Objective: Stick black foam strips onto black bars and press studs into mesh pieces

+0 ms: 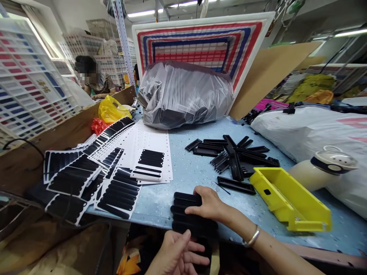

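Observation:
A row of long black strips with rounded ends (183,209) lies side by side at the table's front edge. My right hand (208,204), with a bangle at the wrist, grips the far strips between thumb and fingers. Just below the row, off the table edge, my left hand (179,252) is palm up with its fingers apart, holding nothing. To the left, white sheets (151,168) carry black rounded strips like stickers. Loose black plastic pieces (235,160) form a heap beyond my right hand, and one piece (236,185) lies nearer.
A yellow bin (289,202) and a cream bottle (318,168) stand at right, beside a big white sack (309,130). At the back, a filled clear bag (186,95) leans before a striped crate (200,42). A person (94,78) sits far left.

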### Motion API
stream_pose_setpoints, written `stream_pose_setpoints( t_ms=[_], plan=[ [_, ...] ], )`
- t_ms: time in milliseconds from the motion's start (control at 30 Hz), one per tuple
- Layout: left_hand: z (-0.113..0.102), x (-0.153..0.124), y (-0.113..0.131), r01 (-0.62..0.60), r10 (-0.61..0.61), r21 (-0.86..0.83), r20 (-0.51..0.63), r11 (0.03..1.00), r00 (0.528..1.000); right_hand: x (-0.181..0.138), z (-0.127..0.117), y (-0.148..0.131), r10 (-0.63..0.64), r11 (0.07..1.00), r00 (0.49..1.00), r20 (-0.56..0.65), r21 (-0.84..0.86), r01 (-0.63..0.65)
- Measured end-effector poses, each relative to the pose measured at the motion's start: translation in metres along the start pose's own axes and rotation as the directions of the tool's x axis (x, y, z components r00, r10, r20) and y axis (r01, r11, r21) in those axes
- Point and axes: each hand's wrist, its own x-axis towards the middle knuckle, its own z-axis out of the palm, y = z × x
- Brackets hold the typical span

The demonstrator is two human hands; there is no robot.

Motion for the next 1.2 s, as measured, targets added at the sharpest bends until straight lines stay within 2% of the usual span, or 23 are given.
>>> stream_pose_setpoints(
  t_ms=[133,233,400,533,667,800,900,1000,1100,1200],
  plan=[
    [0.003,-0.001,0.003,-0.059,0.059,-0.024,0.031,0.998,0.998,0.018,-0.010,0.005,0.018,0.995,0.994,0.106,0.095,-0.028],
    [0.009,-0.003,0.021,-0.130,0.128,0.037,0.054,0.991,0.990,0.032,-0.016,0.011,0.039,0.979,0.988,0.149,0.193,-0.068],
    [0.019,0.003,0.060,-0.258,0.254,0.093,0.050,0.962,0.966,0.039,-0.018,0.022,0.111,0.940,0.990,0.089,0.314,-0.134],
    [0.016,0.014,0.076,-0.323,0.326,0.054,-0.064,0.945,0.943,0.030,-0.010,0.026,0.150,0.906,0.988,0.027,0.397,-0.149],
    [0.013,0.022,0.081,-0.309,0.312,0.047,-0.159,0.950,0.937,0.020,-0.001,0.023,0.203,0.892,0.977,-0.058,0.423,-0.160],
    [0.013,0.029,0.082,-0.252,0.262,0.100,-0.114,0.963,0.958,0.016,0.006,0.019,0.220,0.899,0.968,-0.122,0.411,-0.153],
    [0.016,0.035,0.083,-0.196,0.226,0.260,-0.089,0.945,0.970,0.009,0.011,0.016,0.221,0.899,0.959,-0.179,0.419,-0.129],
    [0.021,0.040,0.084,-0.152,0.213,0.470,-0.079,0.869,0.974,-0.002,0.017,0.014,0.236,0.872,0.952,-0.194,0.475,-0.120],
    [0.029,0.043,0.082,-0.206,0.274,0.515,-0.059,0.832,0.960,-0.009,0.023,0.014,0.261,0.819,0.950,-0.173,0.561,-0.123],
    [0.041,0.043,0.079,-0.291,0.338,0.409,-0.044,0.865,0.940,-0.014,0.026,0.013,0.320,0.739,0.935,-0.155,0.658,-0.144]
  ],
)
